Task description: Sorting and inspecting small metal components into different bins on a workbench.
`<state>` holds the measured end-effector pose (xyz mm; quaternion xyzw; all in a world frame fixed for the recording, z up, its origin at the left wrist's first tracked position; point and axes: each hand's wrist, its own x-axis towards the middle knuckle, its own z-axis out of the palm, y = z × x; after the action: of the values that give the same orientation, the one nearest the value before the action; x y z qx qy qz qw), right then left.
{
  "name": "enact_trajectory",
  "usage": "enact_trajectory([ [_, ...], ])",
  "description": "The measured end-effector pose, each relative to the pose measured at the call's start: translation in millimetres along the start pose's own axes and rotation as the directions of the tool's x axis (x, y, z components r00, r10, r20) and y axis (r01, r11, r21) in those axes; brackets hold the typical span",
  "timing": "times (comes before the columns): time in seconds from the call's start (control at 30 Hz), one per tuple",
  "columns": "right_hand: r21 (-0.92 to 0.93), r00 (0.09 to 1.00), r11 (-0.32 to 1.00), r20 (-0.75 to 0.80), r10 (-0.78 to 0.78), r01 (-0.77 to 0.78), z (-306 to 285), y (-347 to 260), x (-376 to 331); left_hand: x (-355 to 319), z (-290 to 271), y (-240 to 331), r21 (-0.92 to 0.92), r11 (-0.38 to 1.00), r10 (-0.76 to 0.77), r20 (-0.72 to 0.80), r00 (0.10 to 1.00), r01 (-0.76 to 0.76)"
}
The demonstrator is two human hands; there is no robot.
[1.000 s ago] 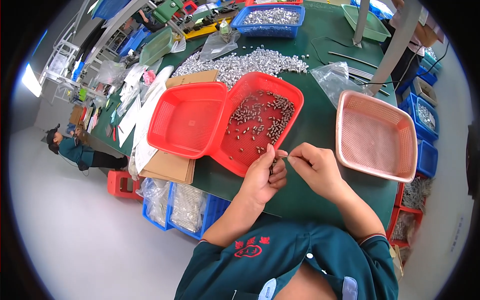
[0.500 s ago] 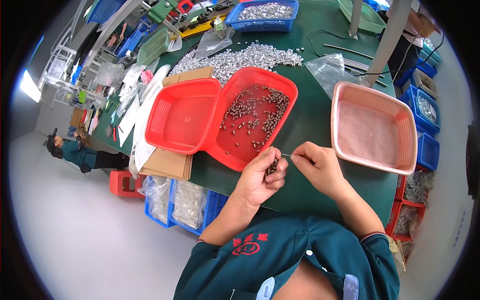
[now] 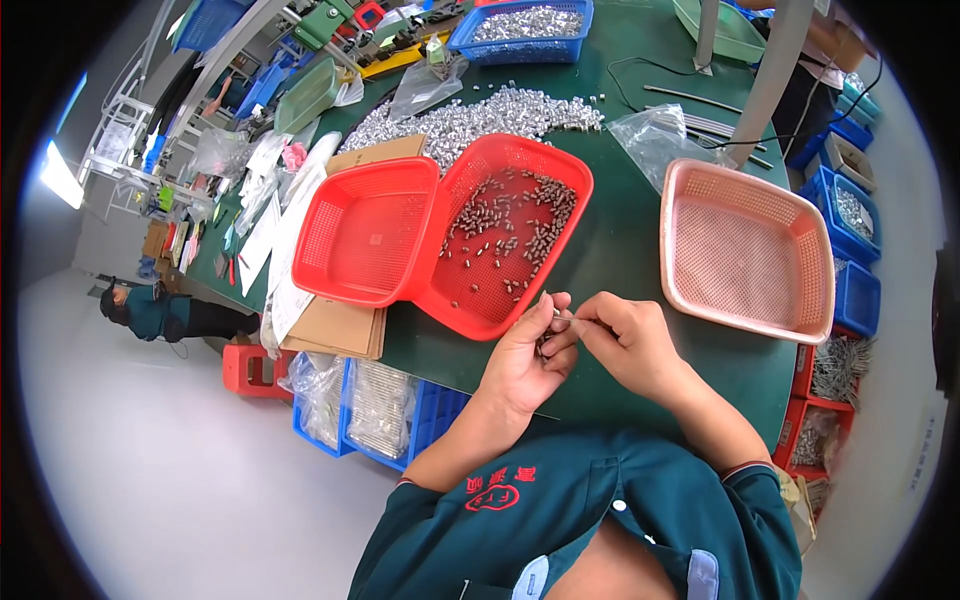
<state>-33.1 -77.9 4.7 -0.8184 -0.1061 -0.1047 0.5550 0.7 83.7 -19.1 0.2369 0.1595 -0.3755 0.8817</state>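
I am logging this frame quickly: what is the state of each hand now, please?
Left hand: closed, with small metal pieces in it.
Right hand: fingers pinched at a thin metal pin between the hands; the grip cannot be told surely.

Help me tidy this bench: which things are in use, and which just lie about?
In use: left hand, right hand, small metal pieces, red basket of pieces.
Lying about: empty red basket, pink basket, plastic bag.
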Motion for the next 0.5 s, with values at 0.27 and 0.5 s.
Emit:
enact_trajectory([
  [0.27, -0.07, 0.998, 0.996, -0.034, -0.056, 0.053, 0.0, 1.6, -1.0, -4.5, 0.7, -0.3, 0.123, 0.989, 0.079, 0.022, 0.997, -0.081],
  [0.5, -0.364, 0.966, 0.896, 0.06, -0.25, 0.255, 0.2, -9.4, 3.6, -10.2, 4.7, -1.2, 0.318, 0.926, 0.213, 0.006, 0.977, -0.204],
])
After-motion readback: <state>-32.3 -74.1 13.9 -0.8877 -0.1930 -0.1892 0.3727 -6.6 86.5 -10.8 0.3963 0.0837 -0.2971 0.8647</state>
